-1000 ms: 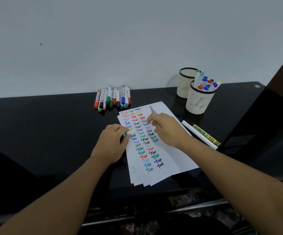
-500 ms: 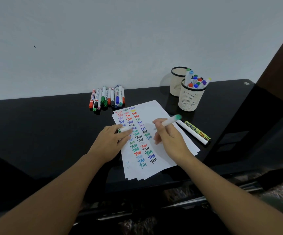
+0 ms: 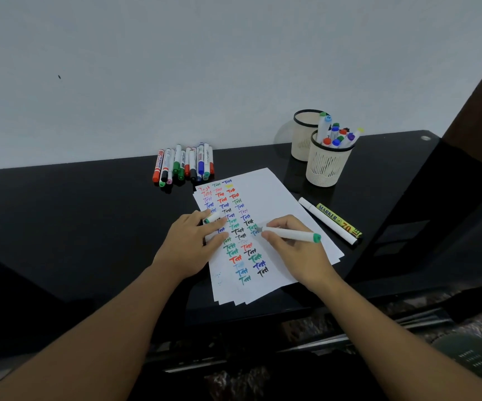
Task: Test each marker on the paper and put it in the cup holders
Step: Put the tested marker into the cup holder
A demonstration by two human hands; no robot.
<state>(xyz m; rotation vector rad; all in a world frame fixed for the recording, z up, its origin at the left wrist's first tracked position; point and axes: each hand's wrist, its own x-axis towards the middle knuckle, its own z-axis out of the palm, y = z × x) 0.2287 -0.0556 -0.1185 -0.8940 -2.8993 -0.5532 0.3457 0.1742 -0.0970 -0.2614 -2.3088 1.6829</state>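
Right hand point(image 3: 294, 250) pinches a white marker point(image 3: 287, 234) with a green end cap, fingers curled round the barrel, tip down on the paper point(image 3: 274, 198) next to the column of green and black "Test" scribbles. Marker lies nearly flat, cap end pointing right.

Left hand point(image 3: 192, 246) rests on the left edge of the paper, fingers mostly extended and pressing the sheets down; it pinches the marker's cap point(image 3: 212, 217), white with a green end, between thumb and forefinger.

Paper is a small fanned stack of sheets on the black desk point(image 3: 60, 227), top sheet covered with rows of "Test" in red, blue, green, purple, black.

Right of the paper: two loose markers side by side on the desk, one white point(image 3: 326, 221), one yellow-green labelled "MARKER" point(image 3: 339, 220).

Beyond those, two cream mesh cup holders, touching. Front cup holder point(image 3: 325, 169) is full of capped markers; back cup holder point(image 3: 303, 140) contents can't be seen.

Behind the paper's top left corner: a row of untested markers point(image 3: 183, 164) lying on the desk near the wall.
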